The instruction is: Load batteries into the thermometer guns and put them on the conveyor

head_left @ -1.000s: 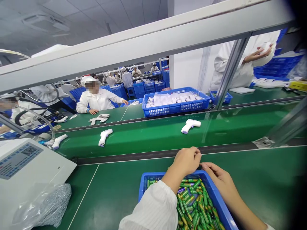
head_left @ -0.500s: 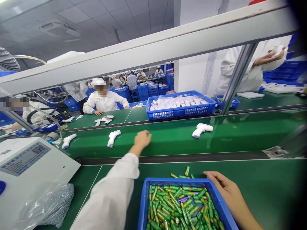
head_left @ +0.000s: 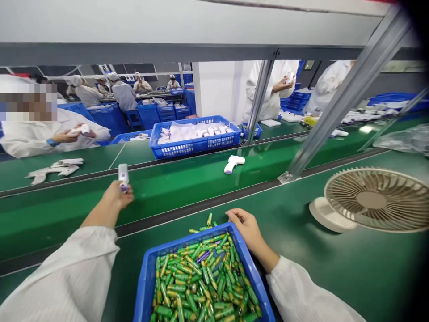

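Observation:
My left hand (head_left: pixel 118 196) is closed round a white and purple handheld thermometer (head_left: pixel 123 174), raised over the green conveyor belt (head_left: pixel 181 185). My right hand (head_left: pixel 246 228) lies against the far right corner of a blue bin (head_left: pixel 142 279), its fingers loosely bent with nothing visible in them. Many green and gold batteries (head_left: pixel 201 279) fill this bin, with a few purple ones among them. Some loose batteries (head_left: pixel 209 219) lie just behind its far rim. Another thermometer (head_left: pixel 234 164) rests on the belt, to the right of my left hand.
A beige fan (head_left: pixel 372 201) stands on the bench at right. Beyond the belt sits a blue basket (head_left: pixel 194 145) of white parts, with white housings (head_left: pixel 55 170) further left. Metal posts (head_left: pixel 348 94) rise past the belt. Co-workers in white work opposite.
My left hand was empty over the belt and now holds a thermometer. The view has swung right, bringing the fan into sight. My right hand stays at the bin's corner.

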`<action>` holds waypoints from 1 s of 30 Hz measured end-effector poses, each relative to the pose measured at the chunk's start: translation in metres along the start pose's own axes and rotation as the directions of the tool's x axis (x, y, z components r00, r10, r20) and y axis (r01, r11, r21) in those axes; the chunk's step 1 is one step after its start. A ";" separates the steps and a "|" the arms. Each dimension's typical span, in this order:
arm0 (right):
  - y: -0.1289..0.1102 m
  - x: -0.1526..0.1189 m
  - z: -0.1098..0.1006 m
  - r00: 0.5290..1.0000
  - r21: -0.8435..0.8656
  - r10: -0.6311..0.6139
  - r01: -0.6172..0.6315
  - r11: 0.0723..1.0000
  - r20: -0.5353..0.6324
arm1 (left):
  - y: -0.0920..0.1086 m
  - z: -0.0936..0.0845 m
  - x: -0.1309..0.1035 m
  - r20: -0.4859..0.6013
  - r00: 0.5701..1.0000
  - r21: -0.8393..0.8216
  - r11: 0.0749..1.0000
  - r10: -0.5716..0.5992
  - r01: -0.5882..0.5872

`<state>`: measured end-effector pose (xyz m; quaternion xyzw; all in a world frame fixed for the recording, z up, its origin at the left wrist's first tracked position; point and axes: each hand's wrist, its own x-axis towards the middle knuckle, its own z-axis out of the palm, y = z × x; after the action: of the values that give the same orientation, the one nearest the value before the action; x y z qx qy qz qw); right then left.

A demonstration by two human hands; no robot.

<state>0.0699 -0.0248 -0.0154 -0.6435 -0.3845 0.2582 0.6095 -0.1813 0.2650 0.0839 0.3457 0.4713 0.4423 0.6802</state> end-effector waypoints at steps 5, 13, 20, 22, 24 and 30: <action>-0.022 -0.010 -0.009 0.994 -0.062 -0.098 0.095 0.994 -0.055 | -0.035 0.100 -0.074 0.253 0.966 -0.359 0.932 0.054 0.042; -0.083 -0.041 0.020 0.650 -0.560 -0.229 0.750 0.353 0.725 | -0.102 0.139 -0.154 0.506 0.860 -0.318 0.941 0.063 0.118; -0.070 -0.044 0.027 0.631 -0.568 -0.239 0.772 0.287 0.738 | -0.113 0.134 -0.138 0.376 0.924 -0.191 0.982 0.074 -0.001; -0.073 -0.042 0.020 0.679 -0.508 -0.375 0.727 0.462 0.631 | -0.113 0.136 -0.141 0.357 0.929 -0.170 0.985 0.100 -0.040; -0.076 -0.040 0.015 0.781 -0.407 -0.487 0.621 0.670 0.391 | -0.117 0.139 -0.146 0.369 0.925 -0.147 0.988 0.089 -0.037; -0.076 -0.032 0.009 0.928 -0.146 -0.369 0.358 0.922 -0.052 | -0.136 0.151 -0.162 0.478 0.877 -0.062 0.995 -0.039 0.078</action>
<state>0.0307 -0.0478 0.0538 -0.6101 -0.4893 0.0886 0.6169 -0.0270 0.0560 0.0657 0.4022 0.2819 0.3412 0.8014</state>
